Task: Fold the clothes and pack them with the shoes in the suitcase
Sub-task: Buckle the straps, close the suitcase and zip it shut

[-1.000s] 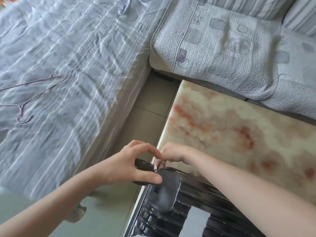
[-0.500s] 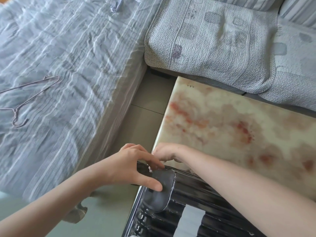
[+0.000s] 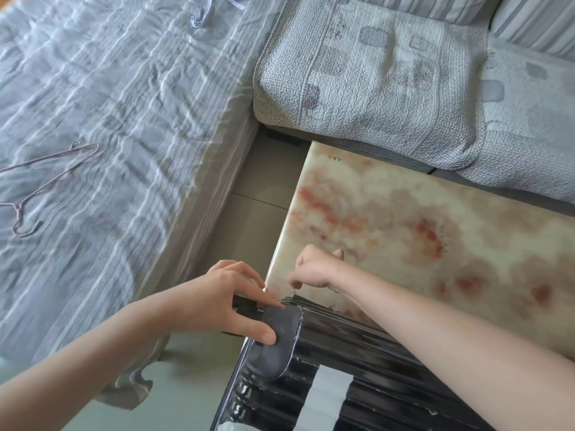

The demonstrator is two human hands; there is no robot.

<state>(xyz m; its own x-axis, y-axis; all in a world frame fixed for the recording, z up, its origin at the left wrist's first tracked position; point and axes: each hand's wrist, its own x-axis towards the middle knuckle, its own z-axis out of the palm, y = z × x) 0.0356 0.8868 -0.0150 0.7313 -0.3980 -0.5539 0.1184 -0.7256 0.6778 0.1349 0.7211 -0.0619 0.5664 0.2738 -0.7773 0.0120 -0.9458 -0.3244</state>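
My right hand [image 3: 314, 269] has lifted off the corner, fingers curled, pinching what looks like the zipper pull [image 3: 292, 289]. Left hand [image 3: 227, 301], fingers spread, presses the suitcase [image 3: 336, 346] at bottom centre. Tug crooked and the zip could jam, or the case could slip.

My right hand [image 3: 314, 269] has pulled clear of the left hand [image 3: 217, 303]. A second ago they were knuckle to knuckle at the corner of the glossy black ribbed hard-shell suitcase [image 3: 357, 362]. Now there's a gap, and the right sits further along the edge by the red-veined marble worktop [image 3: 435, 228], pinching what looks like a small thin metal tab [image 3: 293, 289]. The left hand has uncurled and flattened, thumb slid down onto the grey rounded corner guard [image 3: 273, 356].
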